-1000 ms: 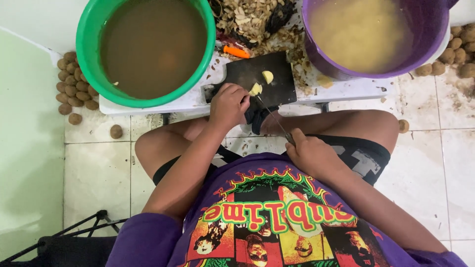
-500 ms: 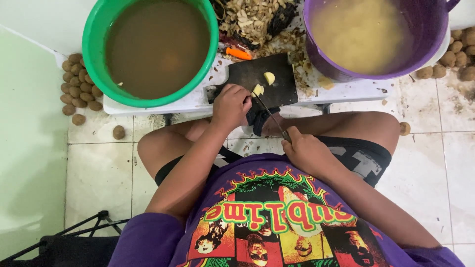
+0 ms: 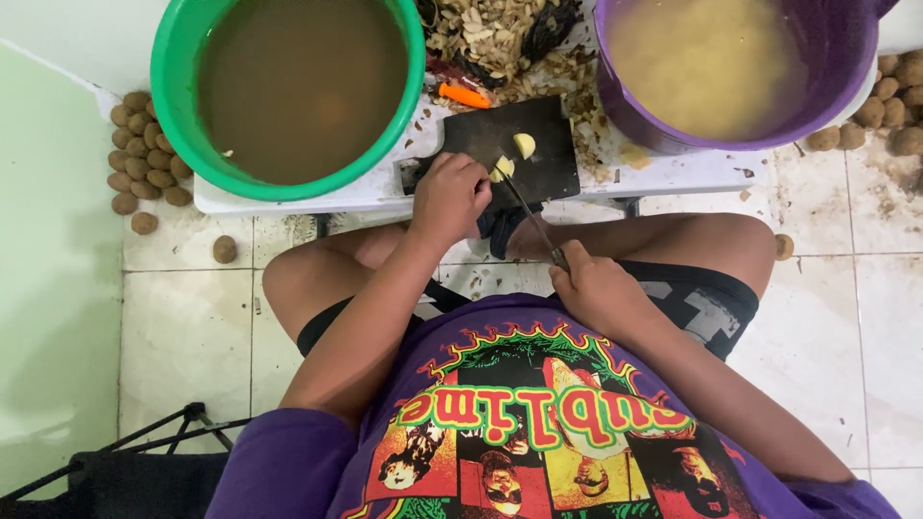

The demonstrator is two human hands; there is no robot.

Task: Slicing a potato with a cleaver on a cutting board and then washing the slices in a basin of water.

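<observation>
Two hands are at work over a dark cutting board (image 3: 519, 154) on the low white worktop (image 3: 288, 197). Nearest the camera, the right hand (image 3: 596, 288) is closed around the handle of a knife (image 3: 529, 216), whose thin blade runs up and away to the board. Just beyond, the left hand (image 3: 450, 197) has its fingers curled down on a pale peeled piece (image 3: 500, 169) at the board's near edge, pinning it where the blade tip meets it; the cut looks under way rather than finished. A second pale piece (image 3: 524, 145) lies loose on the board just past it, apparently already cut. Behind the board, a heap of brown peelings (image 3: 490, 38) and a small orange tool (image 3: 464, 95) suggest much peeling is done. Farther right, the purple tub (image 3: 846, 67) holds cloudy water thick with yellowish peeled pieces, so a good share seems processed. Farther left, the green tub (image 3: 183, 106) holds murky brown water. On the tiled floor (image 3: 192, 327), small brown round tubers (image 3: 144, 154) are piled at left and another pile (image 3: 885, 106) at far right, all unpeeled, so plenty appears left to do.
</observation>
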